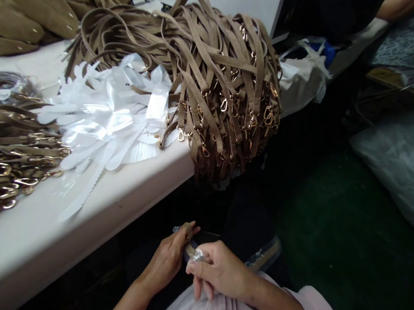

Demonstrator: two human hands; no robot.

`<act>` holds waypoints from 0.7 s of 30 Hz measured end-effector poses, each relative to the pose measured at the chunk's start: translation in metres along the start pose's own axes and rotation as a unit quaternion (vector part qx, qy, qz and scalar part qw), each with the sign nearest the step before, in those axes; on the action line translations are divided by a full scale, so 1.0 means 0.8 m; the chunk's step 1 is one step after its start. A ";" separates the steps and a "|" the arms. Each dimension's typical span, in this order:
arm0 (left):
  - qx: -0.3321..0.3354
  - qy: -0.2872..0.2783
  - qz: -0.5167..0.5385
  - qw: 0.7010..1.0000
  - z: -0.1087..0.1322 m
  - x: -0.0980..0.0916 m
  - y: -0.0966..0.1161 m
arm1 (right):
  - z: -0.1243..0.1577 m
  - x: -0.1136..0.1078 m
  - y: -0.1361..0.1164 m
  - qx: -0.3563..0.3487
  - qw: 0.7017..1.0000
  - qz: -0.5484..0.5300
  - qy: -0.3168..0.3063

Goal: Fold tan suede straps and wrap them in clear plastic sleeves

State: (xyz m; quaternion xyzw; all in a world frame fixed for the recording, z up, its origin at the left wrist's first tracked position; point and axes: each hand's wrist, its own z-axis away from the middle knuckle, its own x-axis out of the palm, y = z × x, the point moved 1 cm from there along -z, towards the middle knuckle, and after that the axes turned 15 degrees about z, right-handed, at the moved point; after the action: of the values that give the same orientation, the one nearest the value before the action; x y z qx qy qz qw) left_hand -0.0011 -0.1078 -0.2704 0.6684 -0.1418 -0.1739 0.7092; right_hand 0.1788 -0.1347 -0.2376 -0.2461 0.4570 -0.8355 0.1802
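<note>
The plastic-wrapped strap [190, 250] is low beside the white table [124, 185]. The left hand [171, 252] grips it; the right hand [217, 269] pinches its shiny wrap [199, 255]. On the table lie plastic strips [111, 115], then gold-clipped brown straps [210, 70], then brown cloth pieces [37, 1] at its back.

One camera, worn on the head, looks forward and down from quite near: the left hand [169, 255] and the right hand [222, 271] appear low, the desk [131, 186] at left.

Two grips [169, 257] [221, 272], many straps [218, 66] (exact count unclear)
</note>
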 end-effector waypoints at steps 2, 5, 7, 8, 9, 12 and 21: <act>-0.017 -0.005 0.024 1.000 0.004 0.003 -0.004 | 0.002 -0.001 -0.001 0.009 0.997 -0.073 0.013; -0.023 -0.015 0.042 0.999 0.015 0.011 -0.007 | 0.002 -0.007 -0.002 0.008 0.988 -0.152 0.037; -0.029 -0.031 0.036 0.998 0.024 0.017 -0.004 | 0.001 -0.014 -0.001 0.013 0.981 -0.189 0.040; -0.034 -0.041 0.029 0.998 0.029 0.020 -0.001 | 0.001 -0.017 -0.001 0.016 0.977 -0.207 0.039; -0.039 -0.047 0.022 0.998 0.033 0.023 0.002 | 0.001 -0.021 0.001 0.018 0.974 -0.224 0.037; -0.061 -0.056 -0.001 0.997 0.039 0.031 0.016 | 0.001 -0.030 0.006 0.026 0.969 -0.244 0.019; -0.116 -0.097 -0.064 0.986 0.025 0.040 0.036 | -0.001 -0.047 0.005 0.031 0.988 0.140 0.062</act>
State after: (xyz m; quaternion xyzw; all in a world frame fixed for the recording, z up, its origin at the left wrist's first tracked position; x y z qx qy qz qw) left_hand 0.0204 -0.1387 -0.2412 0.5696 -0.1458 -0.2986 0.7518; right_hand 0.2091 -0.1161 -0.2505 -0.1214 0.4713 -0.8295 0.2741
